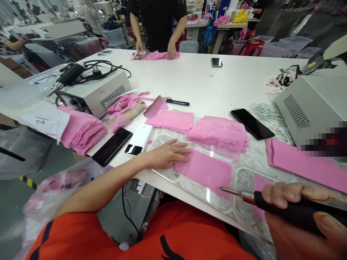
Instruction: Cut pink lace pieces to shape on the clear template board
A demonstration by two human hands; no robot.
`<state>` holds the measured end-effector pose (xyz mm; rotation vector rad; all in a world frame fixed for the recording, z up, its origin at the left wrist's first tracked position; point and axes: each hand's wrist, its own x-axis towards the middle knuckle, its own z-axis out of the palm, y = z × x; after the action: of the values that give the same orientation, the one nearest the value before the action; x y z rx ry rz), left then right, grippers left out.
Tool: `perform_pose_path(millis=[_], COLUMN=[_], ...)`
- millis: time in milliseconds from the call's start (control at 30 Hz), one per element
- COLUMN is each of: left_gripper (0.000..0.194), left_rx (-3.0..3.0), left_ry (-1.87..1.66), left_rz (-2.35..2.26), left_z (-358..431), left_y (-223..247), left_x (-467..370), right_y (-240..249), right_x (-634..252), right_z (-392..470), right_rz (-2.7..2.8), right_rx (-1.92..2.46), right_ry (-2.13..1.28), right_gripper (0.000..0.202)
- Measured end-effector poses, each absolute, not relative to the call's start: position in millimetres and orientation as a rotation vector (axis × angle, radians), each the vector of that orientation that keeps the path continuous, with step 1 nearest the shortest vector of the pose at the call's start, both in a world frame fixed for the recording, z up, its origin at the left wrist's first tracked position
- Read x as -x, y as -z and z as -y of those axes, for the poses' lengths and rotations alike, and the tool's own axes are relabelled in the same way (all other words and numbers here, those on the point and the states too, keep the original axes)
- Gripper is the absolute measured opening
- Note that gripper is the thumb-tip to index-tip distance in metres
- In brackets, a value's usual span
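Observation:
My left hand (169,154) lies open, fingers spread, on the left end of a flat pink fabric piece (206,171). That piece sits on a clear plastic template (173,175) over the table. In my right hand (303,206) is a pointed-tip handheld tool (244,194) with a thick black handle. Its metal tip reaches the lower right part of the pink piece; whether it touches cannot be seen. Just beyond lie a stack of pink lace pieces (218,133) and a stack of plain pink pieces (173,120). Another pink piece (260,184) shows partly behind the tool.
Phones (252,124) (112,146), a white power bank (139,139) and a marker (177,102) lie around. Grey machine boxes (94,90) (311,104) stand at both sides. Folded pink fabric (306,164) is at right. Across the table a person handles pink fabric (155,55).

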<state>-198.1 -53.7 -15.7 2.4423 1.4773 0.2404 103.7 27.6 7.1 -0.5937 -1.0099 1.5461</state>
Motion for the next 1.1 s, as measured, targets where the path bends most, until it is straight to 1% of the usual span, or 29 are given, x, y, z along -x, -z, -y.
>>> perform_pose_path(millis=[67, 167, 400, 533, 867, 1100], left_gripper=[0.052, 0.043, 0.019, 0.007, 0.008, 0.010], left_rx=[-2.436, -2.421, -2.197, -2.055, -1.974, -1.922], left_ry=[-0.232, -0.268, -0.601, -0.644, -0.532, -0.584], left_rz=[-1.495, -1.539, -1.735, -1.839, -1.891, -1.933], left_z=[53.3, 51.5, 70.1, 83.4, 86.2, 87.3], left_y=[19.7, 21.5, 15.2, 13.8, 24.3, 18.9], left_x=[198.5, 196.2, 204.6, 206.3, 196.7, 202.9], right_y=[-7.6, -8.3, -5.9, -3.1, -6.4, -2.5], right_x=[-93.6, -80.6, -67.4, -67.1, -65.3, -70.1], right_z=[-26.6, -25.8, -24.8, -25.3, -25.1, -26.7], right_rz=[1.010, 1.052, 1.091, 1.094, 1.085, 1.085], right_rx=[0.586, 0.540, 0.519, 0.500, 0.527, 0.529], right_ry=[-1.580, -1.584, -1.597, -1.616, -1.600, -1.592], right_gripper=[0.020, 0.020, 0.018, 0.018, 0.018, 0.018])
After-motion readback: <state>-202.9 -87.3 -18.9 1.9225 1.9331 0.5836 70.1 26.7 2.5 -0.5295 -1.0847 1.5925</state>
